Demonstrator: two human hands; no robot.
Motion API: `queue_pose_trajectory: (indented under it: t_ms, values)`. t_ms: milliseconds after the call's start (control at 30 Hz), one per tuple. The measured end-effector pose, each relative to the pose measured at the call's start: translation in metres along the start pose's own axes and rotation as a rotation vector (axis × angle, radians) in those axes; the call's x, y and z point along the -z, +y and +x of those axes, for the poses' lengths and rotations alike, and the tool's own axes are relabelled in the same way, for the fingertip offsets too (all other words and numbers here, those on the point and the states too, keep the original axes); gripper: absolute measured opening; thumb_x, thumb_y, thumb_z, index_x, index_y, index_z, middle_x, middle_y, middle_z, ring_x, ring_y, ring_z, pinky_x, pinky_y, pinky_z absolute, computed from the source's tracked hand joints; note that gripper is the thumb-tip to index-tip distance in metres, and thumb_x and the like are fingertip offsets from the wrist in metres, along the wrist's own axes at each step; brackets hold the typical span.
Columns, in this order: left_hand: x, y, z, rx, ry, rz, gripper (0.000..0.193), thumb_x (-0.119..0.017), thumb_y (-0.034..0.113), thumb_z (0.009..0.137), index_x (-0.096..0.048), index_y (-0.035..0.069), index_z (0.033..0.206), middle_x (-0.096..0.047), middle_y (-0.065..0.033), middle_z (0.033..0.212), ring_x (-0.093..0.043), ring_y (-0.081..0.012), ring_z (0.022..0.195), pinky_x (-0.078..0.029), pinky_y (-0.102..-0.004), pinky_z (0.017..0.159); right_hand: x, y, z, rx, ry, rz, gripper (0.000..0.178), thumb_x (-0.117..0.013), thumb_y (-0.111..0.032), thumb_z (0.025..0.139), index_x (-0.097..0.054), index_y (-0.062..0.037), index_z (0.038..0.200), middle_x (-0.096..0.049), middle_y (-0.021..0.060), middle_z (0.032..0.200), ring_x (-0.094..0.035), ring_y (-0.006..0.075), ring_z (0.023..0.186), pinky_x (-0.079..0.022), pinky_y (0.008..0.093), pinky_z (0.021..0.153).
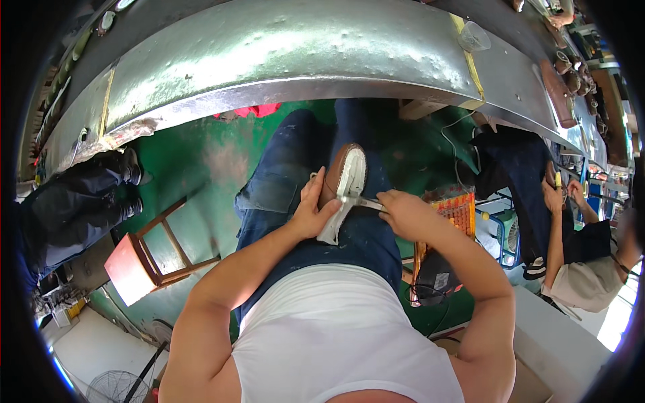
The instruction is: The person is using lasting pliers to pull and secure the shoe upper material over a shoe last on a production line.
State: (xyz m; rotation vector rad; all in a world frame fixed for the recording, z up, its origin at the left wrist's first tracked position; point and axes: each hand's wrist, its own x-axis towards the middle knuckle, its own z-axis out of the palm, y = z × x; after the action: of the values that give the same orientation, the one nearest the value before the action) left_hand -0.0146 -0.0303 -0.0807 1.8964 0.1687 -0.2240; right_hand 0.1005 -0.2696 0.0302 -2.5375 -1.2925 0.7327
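Nearest the camera: the person's white sleeveless top point(342, 336) filled the lower frame, both bare forearms reaching forward from it over blue jeans point(289, 168).
Left hand point(310, 213): closed around the near end of a shoe point(344, 183), thumb and fingers wrapped on its side, pinning it on the lap.
Shoe: it lay lengthwise on the thighs between the two hands, white sole edge up, brownish upper turned away from the left hand.
Right hand point(403, 209): gripped tight on a slim metal tool point(363, 201), whose tip crossed to the shoe's sole edge just beside the left thumb.
Step in hand: it looked like trimming or scraping along the sole's rim; whether the tool was a blade or a scraper could not be told.
Next move calls for: by my judgement, a steady hold from the left hand and a short, controlled stroke away from the thumb, which sat close to the tip.
Beyond the hands: the long grey metal bench point(282, 54) curved across the top.
Left of the hands: a small wooden stool point(151, 258) stood on the green floor point(201, 161).
Right of the hands: an orange crate point(457, 208), and further off another person's hands point(561, 191) busy with a dark item.
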Motion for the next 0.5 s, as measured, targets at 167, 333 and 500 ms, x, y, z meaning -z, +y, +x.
queue_pose_trajectory:
  t_ms: [167, 333, 500]
  values:
    - [0.005, 0.011, -0.001, 0.016, -0.020, -0.064, 0.084, -0.061, 0.026, 0.095, -0.010, 0.006, 0.158, -0.025, -0.0271, 0.155, -0.025, -0.0390, 0.145, -0.023, -0.0414, 0.118, 0.005, 0.006, 0.012, -0.190, -0.249, 0.608, 0.031, -0.063, -0.027, 0.093, -0.062, 0.0015, 0.105, -0.066, 0.0232, 0.085, -0.066, 0.0382, 0.086, -0.050, 0.0431, 0.077]
    - [0.013, 0.035, -0.002, -0.258, -0.006, 0.304, 0.072, -0.054, 0.024, 0.098, -0.015, 0.016, 0.158, -0.027, -0.0295, 0.153, -0.037, -0.0462, 0.137, -0.037, -0.0427, 0.111, -0.003, 0.012, 0.009, -0.226, -0.273, 0.623, 0.031, -0.062, -0.029, 0.094, -0.063, 0.0014, 0.100, -0.067, 0.0178, 0.086, -0.067, 0.0292, 0.077, -0.051, 0.0403, 0.070]
    - [0.022, 0.051, 0.002, -0.038, -0.133, 0.420, 0.060, -0.043, 0.031, 0.100, -0.021, 0.029, 0.156, -0.027, -0.0300, 0.152, -0.058, -0.0511, 0.111, -0.051, -0.0504, 0.094, 0.012, 0.028, -0.004, -0.310, -0.588, 0.918, 0.029, -0.061, -0.029, 0.096, -0.061, -0.0005, 0.096, -0.066, 0.0084, 0.082, -0.065, 0.0175, 0.069, -0.051, 0.0335, 0.061]
